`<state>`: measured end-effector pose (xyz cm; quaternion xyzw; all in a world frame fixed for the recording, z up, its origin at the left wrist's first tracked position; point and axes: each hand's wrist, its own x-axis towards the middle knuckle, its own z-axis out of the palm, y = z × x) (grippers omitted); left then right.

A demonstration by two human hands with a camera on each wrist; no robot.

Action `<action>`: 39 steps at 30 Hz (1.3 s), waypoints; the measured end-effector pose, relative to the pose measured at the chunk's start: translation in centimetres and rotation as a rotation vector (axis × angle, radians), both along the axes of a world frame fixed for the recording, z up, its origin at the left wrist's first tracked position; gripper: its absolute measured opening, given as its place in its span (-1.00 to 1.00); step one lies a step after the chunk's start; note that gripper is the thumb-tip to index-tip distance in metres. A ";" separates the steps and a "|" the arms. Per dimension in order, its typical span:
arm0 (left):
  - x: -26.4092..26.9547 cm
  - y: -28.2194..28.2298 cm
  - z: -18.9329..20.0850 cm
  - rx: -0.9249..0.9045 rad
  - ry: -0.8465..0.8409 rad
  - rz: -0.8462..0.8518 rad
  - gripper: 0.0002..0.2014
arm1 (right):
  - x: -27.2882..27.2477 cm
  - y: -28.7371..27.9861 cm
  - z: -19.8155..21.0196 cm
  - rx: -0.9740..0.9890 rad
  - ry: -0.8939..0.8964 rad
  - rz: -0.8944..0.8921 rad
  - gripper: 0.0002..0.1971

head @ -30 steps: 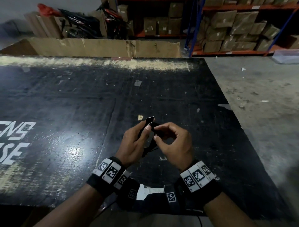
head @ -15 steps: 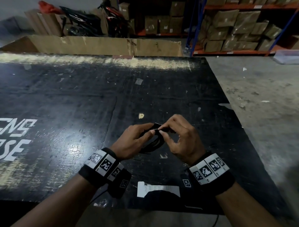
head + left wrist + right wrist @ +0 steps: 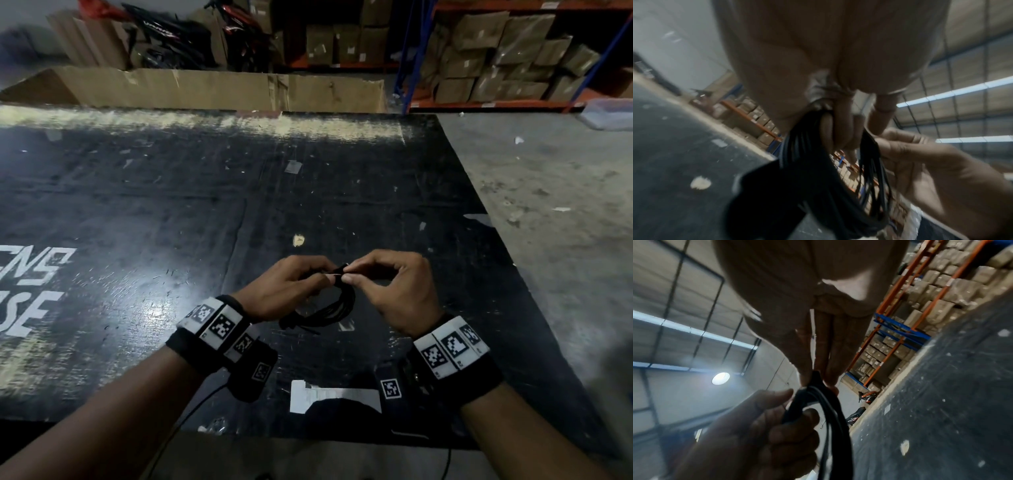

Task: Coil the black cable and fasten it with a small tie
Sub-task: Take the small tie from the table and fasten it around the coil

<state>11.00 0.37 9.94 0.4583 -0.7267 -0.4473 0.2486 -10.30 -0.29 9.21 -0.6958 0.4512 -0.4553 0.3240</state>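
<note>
Your left hand (image 3: 284, 291) curls its fingers around the coiled black cable (image 3: 329, 310) above the dark table (image 3: 171, 205), while your right hand (image 3: 397, 291) pinches the tie (image 3: 342, 269) at the coil's top.

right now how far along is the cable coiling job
Coiling looks done: the black cable hangs as a bundle of loops. In hand: the left hand grips the top of the bundle while the right hand pinches a dark strap-like piece at that spot, probably the tie. Left: whether it is fastened cannot be told; the bundle is not yet set on the table.
</note>
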 end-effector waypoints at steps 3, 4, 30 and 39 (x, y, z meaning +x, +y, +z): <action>0.2 0.2 -0.6 0.108 0.189 0.078 -0.80 | -0.7 -0.8 0.0 0.075 -0.070 -0.072 -0.81; 0.5 0.3 -1.0 0.123 0.227 0.111 -0.77 | -1.1 -1.0 -0.2 0.084 -0.101 -0.095 -0.80; -0.1 -13.3 -11.1 0.317 0.116 0.763 -0.85 | -2.0 -13.6 -9.5 0.587 0.112 -0.403 -0.84; 1.9 -15.4 -12.5 0.285 -0.144 0.751 -0.93 | -3.2 -15.4 -10.5 0.530 0.386 -0.275 -0.95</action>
